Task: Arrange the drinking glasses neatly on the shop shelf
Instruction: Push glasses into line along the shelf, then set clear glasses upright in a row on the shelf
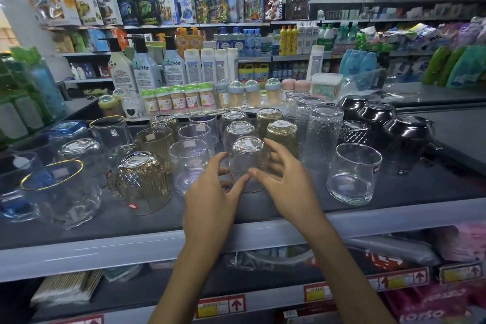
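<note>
- Many drinking glasses stand in rough rows on a dark grey shop shelf with a pale front edge (pixel 131 250). At far left, a wide clear glass with a gold rim (pixel 52 175) stands upright.
- Right of it, an upside-down amber cut-pattern glass mug (pixel 142 181) carries a small red tag, too small to read.
- Next comes an upright plain clear tumbler (pixel 189 163), just beside the left hand (pixel 210 192).
- At centre, the left hand and the right hand (pixel 286 179) cup an upside-down clear patterned drinking glass (pixel 248 163), which appears to rest on the shelf at the front of its column. The fingers and thumbs of both hands curl round its sides. The white sticker on its base is unreadable.
- The step in hand is probably lining this glass up with the two like it behind. The next move likely calls for a small, gentle slide that keeps clear of the neighbours on either side.
- Further right are upturned pale yellow glasses (pixel 281 137), tall textured clear glasses (pixel 324 134), a wide clear tumbler (pixel 353 173) and upturned glossy black bowls (pixel 407 137).
- As for writing, a dark box on the far top shelf (pixel 273 6) shows vertical letters that seem to read "LINGSHE". The red price tags on the lower shelf edge (pixel 221 306) bear upward arrows, and their text is illegible.
</note>
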Demonstrator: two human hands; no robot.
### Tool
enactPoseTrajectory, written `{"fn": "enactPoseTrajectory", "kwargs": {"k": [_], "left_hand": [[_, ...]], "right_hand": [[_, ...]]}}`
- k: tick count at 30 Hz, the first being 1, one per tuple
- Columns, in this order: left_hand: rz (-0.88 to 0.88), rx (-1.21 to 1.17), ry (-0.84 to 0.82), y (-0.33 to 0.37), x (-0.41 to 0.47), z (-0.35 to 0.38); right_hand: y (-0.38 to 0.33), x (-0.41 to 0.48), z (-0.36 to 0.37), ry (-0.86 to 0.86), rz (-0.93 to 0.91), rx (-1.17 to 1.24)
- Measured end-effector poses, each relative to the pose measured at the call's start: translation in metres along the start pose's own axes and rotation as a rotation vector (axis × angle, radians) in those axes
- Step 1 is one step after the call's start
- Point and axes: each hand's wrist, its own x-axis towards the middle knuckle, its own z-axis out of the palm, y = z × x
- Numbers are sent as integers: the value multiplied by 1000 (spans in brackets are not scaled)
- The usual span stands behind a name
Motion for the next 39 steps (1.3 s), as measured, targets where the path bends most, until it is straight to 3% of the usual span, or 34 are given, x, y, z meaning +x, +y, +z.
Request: {"fn": "enactPoseTrajectory", "kwargs": {"k": [16, 19, 25, 32, 35, 39], "left_hand": [[21, 30, -3, 1, 0, -1], [17, 100, 60, 5, -8, -2], [139, 202, 181, 10, -35, -5], [295, 151, 79, 52, -65, 25], [297, 40, 22, 77, -64, 52], [160, -191, -183, 104, -55, 88]], "right_hand": [[-6, -4, 0, 46, -9, -28], [-8, -8, -3, 41, -6, -25], [-12, -29, -23, 18, -64, -109], [-7, -61, -67, 40, -84, -145], [-1, -71, -95, 176, -124, -167], [3, -74, -132, 525, -221, -195]]}}
